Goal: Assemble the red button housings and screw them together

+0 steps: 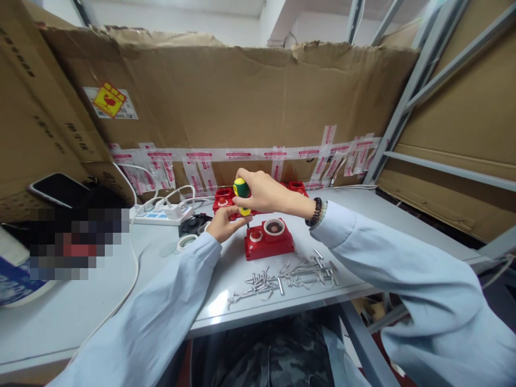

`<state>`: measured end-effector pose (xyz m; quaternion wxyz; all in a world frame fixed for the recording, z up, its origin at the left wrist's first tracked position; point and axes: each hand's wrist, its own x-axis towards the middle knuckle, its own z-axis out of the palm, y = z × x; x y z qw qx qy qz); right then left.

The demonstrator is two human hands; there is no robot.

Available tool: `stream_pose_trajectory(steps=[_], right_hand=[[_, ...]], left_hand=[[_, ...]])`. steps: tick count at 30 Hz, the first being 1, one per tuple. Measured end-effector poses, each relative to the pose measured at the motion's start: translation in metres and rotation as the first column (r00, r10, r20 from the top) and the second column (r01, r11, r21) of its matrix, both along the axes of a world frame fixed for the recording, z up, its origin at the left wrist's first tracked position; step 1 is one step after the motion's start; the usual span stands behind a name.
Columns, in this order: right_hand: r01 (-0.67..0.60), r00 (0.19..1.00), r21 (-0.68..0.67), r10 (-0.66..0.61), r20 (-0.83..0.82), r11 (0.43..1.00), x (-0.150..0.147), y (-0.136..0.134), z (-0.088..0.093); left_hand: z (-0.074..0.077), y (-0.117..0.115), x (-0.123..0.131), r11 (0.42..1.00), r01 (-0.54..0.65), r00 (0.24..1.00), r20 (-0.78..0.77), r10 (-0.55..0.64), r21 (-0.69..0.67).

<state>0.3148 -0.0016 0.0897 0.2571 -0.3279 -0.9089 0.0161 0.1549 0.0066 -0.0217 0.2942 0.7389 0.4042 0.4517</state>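
Note:
My right hand (264, 192) is closed round the green and yellow handle of a screwdriver (241, 188), held upright. Below it, my left hand (226, 223) pinches the lower end of the handle between thumb and fingers. The dark shaft points down at the far left corner of a red box-shaped housing (269, 248), which lies on the table. On top of this housing are a red round knob (255, 235) and a white-rimmed round part (274, 227). The screwdriver's tip is too small to make out.
Several loose screws (262, 282) and metal pins (318, 266) lie near the table's front edge. More red housings (223, 199) stand behind my hands. To the left are a power strip (161, 214), tape rolls (186, 242), a cable and a phone (59, 189). Cardboard (242, 97) walls the back.

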Motion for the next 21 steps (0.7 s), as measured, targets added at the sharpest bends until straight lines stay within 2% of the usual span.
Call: stream_pose_trajectory(steps=[4, 10, 16, 18, 21], right_hand=[[0.019, 1.000, 0.022, -0.019, -0.013, 1.000, -0.0024, 0.0004, -0.0024], [0.065, 0.998, -0.016, -0.065, 0.003, 0.998, -0.0006, 0.0001, 0.0006], [0.049, 0.998, -0.003, -0.049, -0.026, 0.999, -0.0013, 0.0021, -0.0006], [0.026, 0.999, 0.004, -0.026, -0.033, 1.000, -0.0015, 0.0040, -0.0014], [0.000, 0.998, 0.014, 0.000, -0.056, 1.000, -0.0001, 0.0068, -0.0027]], left_hand=[[-0.0037, 0.0026, 0.0023, 0.998, -0.060, 0.997, 0.049, 0.060, 0.004], [-0.0025, -0.0001, 0.0004, 0.996, 0.056, 0.995, -0.080, -0.062, -0.072], [-0.0030, 0.0005, 0.0073, 0.995, -0.103, 0.994, -0.030, 0.102, -0.016], [-0.0020, 0.0004, 0.0061, 0.997, -0.072, 0.992, -0.107, 0.072, 0.006], [-0.0005, 0.0007, -0.0009, 0.999, 0.034, 0.952, -0.304, -0.034, -0.004]])
